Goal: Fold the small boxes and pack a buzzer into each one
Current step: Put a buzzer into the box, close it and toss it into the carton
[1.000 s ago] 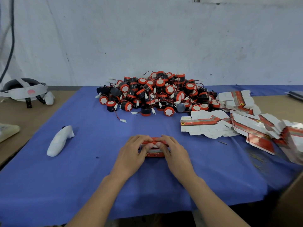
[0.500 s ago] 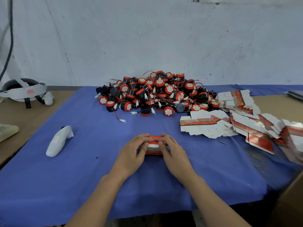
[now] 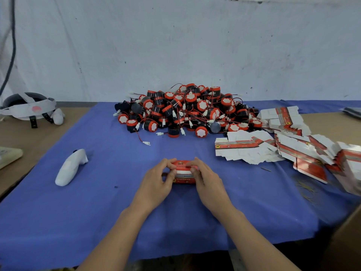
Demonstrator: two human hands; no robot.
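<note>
The left hand and right hand curl their fingers round a small red-and-white cardboard box, apparently pressing its top flap. It sits on the blue-clothed worktop, just before the heap of black-and-red round buzzers.

Single head-worn wide-angle view, looking forward and down, close above blue-clothed table.

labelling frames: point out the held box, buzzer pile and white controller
small box [image 3: 184, 178], head view, front face
buzzer pile [image 3: 187, 112], head view, middle of heap
white controller [image 3: 70, 169], head view, its body
</note>
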